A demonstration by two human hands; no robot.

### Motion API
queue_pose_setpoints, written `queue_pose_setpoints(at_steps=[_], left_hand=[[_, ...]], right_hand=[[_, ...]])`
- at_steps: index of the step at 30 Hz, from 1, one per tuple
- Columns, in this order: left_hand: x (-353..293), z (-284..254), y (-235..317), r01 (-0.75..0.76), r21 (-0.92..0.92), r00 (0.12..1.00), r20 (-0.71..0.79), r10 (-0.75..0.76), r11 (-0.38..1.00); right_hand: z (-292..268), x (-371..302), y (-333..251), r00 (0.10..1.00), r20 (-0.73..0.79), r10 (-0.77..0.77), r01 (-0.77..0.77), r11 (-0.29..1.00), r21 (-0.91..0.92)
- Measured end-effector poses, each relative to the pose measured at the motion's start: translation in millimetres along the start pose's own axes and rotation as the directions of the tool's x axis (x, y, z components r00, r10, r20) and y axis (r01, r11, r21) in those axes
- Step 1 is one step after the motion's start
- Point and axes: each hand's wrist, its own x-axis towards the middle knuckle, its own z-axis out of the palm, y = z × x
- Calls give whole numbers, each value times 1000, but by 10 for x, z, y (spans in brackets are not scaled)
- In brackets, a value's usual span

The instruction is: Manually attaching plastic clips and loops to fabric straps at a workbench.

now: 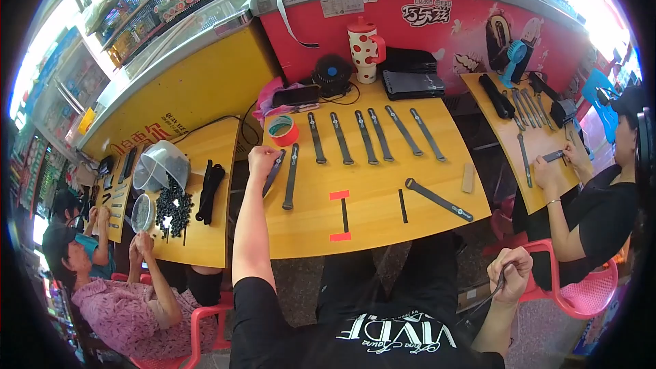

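Note:
My left hand [264,161] is closed at the left side of the wooden table, its fingers on a dark strap [272,176] that slants beside the forearm. Next to it lies another dark strap [290,176]. At the lower right, off the table's front edge, my right hand [511,275] pinches a thin dark strap [493,291], seen edge-on and partly hidden by the fingers. Several similar straps, among them one strap [364,137], lie in a row across the table. One more strap [439,199] rests diagonally near the front right.
Red tape pieces [339,195] and a black strip [402,206] mark the table. Behind are a tape roll [282,130], phone [296,96], fan [333,74], spotted tumbler [363,48] and black stack [412,80]. People work at tables on both sides; black pieces [174,206] lie left.

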Motion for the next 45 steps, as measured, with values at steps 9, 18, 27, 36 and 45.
queue_pose_setpoints(at_steps=[9,18,27,36,45], left_hand=[[-186,222,304,126,258,949,-312,-40,958],[-265,57,273,80,305,960,-281,9,949],[-1201,-242,400,-531,424,842,172,511,733],[-1331,-377,304,-503,426,861,327,390,752],[-1343,-417,379,-465,415,870,376,317,782]], right_hand=[[-14,-1,27,998,-60,10,-11,1000,-27],[9,-44,32,998,-52,28,-30,999,-40],[-16,-94,90,995,-79,61,-64,997,-34],[70,-22,137,995,-2,96,-96,992,-77],[317,160,362,978,116,174,-167,984,-68]])
